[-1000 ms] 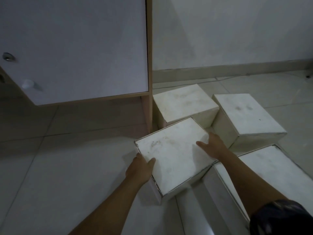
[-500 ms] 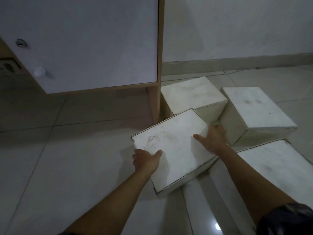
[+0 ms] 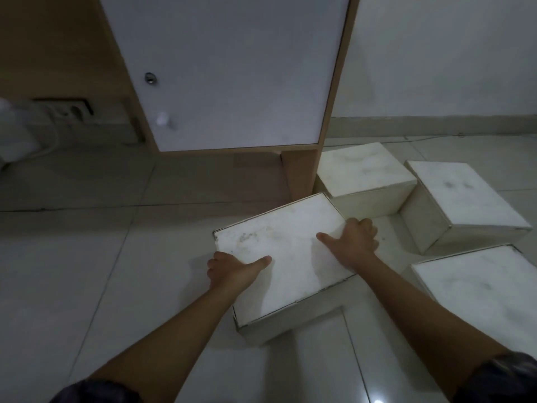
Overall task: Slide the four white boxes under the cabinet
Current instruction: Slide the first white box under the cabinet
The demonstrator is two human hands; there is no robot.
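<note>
A view looking down from a person's head at a pale tiled floor in dim light. Both bare forearms reach forward, and the two hands are clamped on opposite sides of one white box that sits on the floor at an angle. The left hand grips the box's near left edge, thumb lying on the lid and fingers curled down the side. The right hand grips the far right edge, thumb on the lid and fingers wrapped over the side. A dark sleeve shows at the bottom right corner.

The held box lies just in front of a cabinet with a white door and light wood frame. Its far corner is near the cabinet's wooden leg. The gap beneath the cabinet, to the left of that leg, shows only bare floor.

Three more white boxes rest on the floor to the right of the cabinet. The second box sits just beside the leg. The third box is right of it, turned at an angle. The fourth box lies nearest the camera, at the right edge.

On the far left, a wall socket with a white cable sits low on the wall.
</note>
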